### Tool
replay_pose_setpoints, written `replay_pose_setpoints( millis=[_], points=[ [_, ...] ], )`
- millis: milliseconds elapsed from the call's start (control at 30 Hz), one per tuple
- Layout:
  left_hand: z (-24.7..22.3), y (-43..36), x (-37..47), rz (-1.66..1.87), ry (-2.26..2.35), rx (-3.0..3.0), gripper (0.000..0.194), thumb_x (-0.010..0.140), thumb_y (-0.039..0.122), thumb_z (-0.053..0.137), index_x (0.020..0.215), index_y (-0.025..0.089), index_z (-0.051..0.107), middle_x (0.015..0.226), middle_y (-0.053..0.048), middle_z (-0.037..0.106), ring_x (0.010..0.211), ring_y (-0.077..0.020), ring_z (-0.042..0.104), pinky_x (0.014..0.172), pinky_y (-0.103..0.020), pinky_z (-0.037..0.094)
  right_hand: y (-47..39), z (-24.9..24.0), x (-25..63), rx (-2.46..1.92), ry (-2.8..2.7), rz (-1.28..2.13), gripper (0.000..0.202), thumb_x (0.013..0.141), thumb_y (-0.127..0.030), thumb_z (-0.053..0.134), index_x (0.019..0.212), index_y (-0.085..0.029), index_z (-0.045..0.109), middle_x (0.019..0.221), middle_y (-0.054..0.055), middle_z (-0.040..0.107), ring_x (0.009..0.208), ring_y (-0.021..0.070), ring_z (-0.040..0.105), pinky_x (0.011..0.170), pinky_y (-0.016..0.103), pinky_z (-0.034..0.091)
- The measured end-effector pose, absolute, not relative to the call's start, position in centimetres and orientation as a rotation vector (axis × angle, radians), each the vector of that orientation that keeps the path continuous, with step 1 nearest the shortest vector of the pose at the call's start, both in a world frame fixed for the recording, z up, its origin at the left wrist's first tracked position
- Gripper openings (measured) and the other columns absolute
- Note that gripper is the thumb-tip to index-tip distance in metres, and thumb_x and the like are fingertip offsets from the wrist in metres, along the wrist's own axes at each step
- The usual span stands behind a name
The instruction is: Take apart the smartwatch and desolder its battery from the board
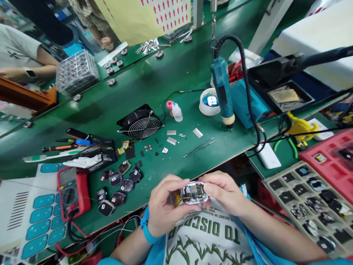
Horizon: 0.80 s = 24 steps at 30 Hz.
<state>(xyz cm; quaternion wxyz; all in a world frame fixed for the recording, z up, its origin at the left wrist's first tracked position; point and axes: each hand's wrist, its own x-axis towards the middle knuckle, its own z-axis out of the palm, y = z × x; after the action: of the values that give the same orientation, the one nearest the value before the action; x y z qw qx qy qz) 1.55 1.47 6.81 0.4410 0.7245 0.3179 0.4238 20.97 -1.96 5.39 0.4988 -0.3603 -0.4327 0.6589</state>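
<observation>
Green workbench (182, 81) stretches across a busy workroom, a yellow sheet of red arrows (138, 18) hanging at its far side and a co-worker's forearm, with a dark-faced wristwatch (31, 72), beside a clear compartment box (77, 71) at upper left. At the near edge, you hold a small white-rimmed device (194, 191) between both hands in front of your printed shirt, its inner circuitry exposed and facing up. Your left hand (167, 206), a blue band (147, 226) at the wrist, closes thumb and fingers on the device's left end, where a yellow strip (175, 198) shows. Your right hand (227, 191) grips the opposite end, its thumb on the edge; the fingertips underneath are hidden. Ahead of you, tweezers (198, 148) lie on the bench near scattered small parts, with a black fan (146, 127), a white bottle (177, 111) and a round white tub (202, 109) beyond. A teal electric screwdriver (222, 88) hangs point down near the tub. To your left, small dark-cased units (116, 179) cluster beside a red multimeter (72, 193); to your right, a grey compartment tray (267, 181) holds assorted components.
</observation>
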Motion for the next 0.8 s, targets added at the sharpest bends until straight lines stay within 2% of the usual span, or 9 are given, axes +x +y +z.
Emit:
replay_pose_setpoints(
  millis=[167, 300, 367, 467, 567, 667, 733, 800],
  points=[
    [6.6, 1.9, 1.1, 0.941, 0.906, 1.897, 0.041, 0.086, 0.046, 0.082, 0.118, 0.026, 0.069, 0.07, 0.007, 0.055, 0.057, -0.0078, 0.05, 0.054, -0.018, 0.042, -1.7, 5.2, 21.1, -0.964, -1.088, 1.574, 0.053, 0.096, -0.061, 0.057, 0.067, -0.018, 0.065, 0.055, 0.001, 0.065, 0.046, 0.0109, 0.058, 0.048, 0.022, 0.046],
    [6.2, 3.2, 0.4, 0.649, 1.105, 1.953, 0.034, 0.087, 0.034, 0.082, 0.117, 0.026, 0.068, 0.07, 0.008, 0.054, 0.055, -0.008, 0.049, 0.054, -0.019, 0.041, -1.1, 4.2, 20.2, -1.196, -1.044, 1.522, 0.049, 0.094, -0.058, 0.06, 0.066, -0.018, 0.063, 0.055, -0.001, 0.061, 0.047, 0.0093, 0.055, 0.048, 0.021, 0.044],
    [5.8, 3.9, -0.1, 0.525, 1.198, 1.931, 0.035, 0.087, 0.027, 0.079, 0.12, 0.025, 0.066, 0.073, 0.007, 0.058, 0.058, -0.01, 0.053, 0.057, -0.021, 0.045, -0.8, 3.4, 19.2, -1.304, -0.925, 1.571, 0.045, 0.089, -0.061, 0.064, 0.074, -0.019, 0.063, 0.059, -0.002, 0.062, 0.045, 0.0096, 0.055, 0.045, 0.021, 0.045],
    [5.2, 4.9, -1.0, 0.447, 1.256, 1.918, 0.026, 0.092, 0.025, 0.07, 0.118, 0.024, 0.067, 0.09, 0.001, 0.068, 0.076, -0.0152, 0.064, 0.067, -0.024, 0.051, -0.7, 2.5, 18.0, -1.378, -0.817, 1.705, 0.045, 0.082, -0.064, 0.066, 0.093, -0.02, 0.062, 0.072, 0.0, 0.068, 0.047, 0.0137, 0.062, 0.043, 0.025, 0.049],
    [5.1, 5.4, -1.7, 0.428, 1.247, 1.968, 0.021, 0.098, 0.023, 0.057, 0.116, 0.023, 0.068, 0.104, -0.003, 0.07, 0.089, -0.0181, 0.068, 0.077, -0.028, 0.055, -0.8, 2.5, 18.0, -1.441, -1.118, 1.685, 0.033, 0.091, -0.052, 0.059, 0.097, -0.021, 0.063, 0.071, 0.0, 0.069, 0.048, 0.0155, 0.064, 0.045, 0.027, 0.049],
    [5.2, 5.7, -2.1, 0.418, 1.275, 2.045, 0.026, 0.1, 0.02, 0.053, 0.124, 0.023, 0.065, 0.102, -0.003, 0.072, 0.084, -0.0174, 0.068, 0.08, -0.03, 0.057, -0.1, 3.1, 19.7, -1.51, -1.696, 1.123, 0.027, 0.101, -0.037, 0.053, 0.086, -0.021, 0.066, 0.067, 0.001, 0.068, 0.057, 0.0161, 0.063, 0.057, 0.029, 0.049],
    [5.2, 5.7, -1.9, 0.438, 1.314, 2.101, 0.026, 0.099, 0.019, 0.057, 0.124, 0.024, 0.064, 0.099, -0.001, 0.073, 0.08, -0.0169, 0.068, 0.081, -0.03, 0.057, 1.2, 3.5, 21.4, -1.518, -1.95, 0.599, 0.026, 0.103, -0.033, 0.053, 0.089, -0.019, 0.07, 0.08, 0.006, 0.072, 0.075, 0.0205, 0.065, 0.07, 0.034, 0.05],
    [5.1, 5.6, -1.6, 0.486, 1.315, 2.165, 0.016, 0.099, 0.018, 0.06, 0.112, 0.022, 0.068, 0.094, -0.001, 0.073, 0.08, -0.0172, 0.067, 0.081, -0.031, 0.057, 2.9, 3.5, 23.2, -1.53, -2.124, 0.204, 0.022, 0.102, -0.032, 0.057, 0.104, -0.017, 0.072, 0.101, 0.012, 0.074, 0.091, 0.0268, 0.063, 0.078, 0.039, 0.049]
  ],
)
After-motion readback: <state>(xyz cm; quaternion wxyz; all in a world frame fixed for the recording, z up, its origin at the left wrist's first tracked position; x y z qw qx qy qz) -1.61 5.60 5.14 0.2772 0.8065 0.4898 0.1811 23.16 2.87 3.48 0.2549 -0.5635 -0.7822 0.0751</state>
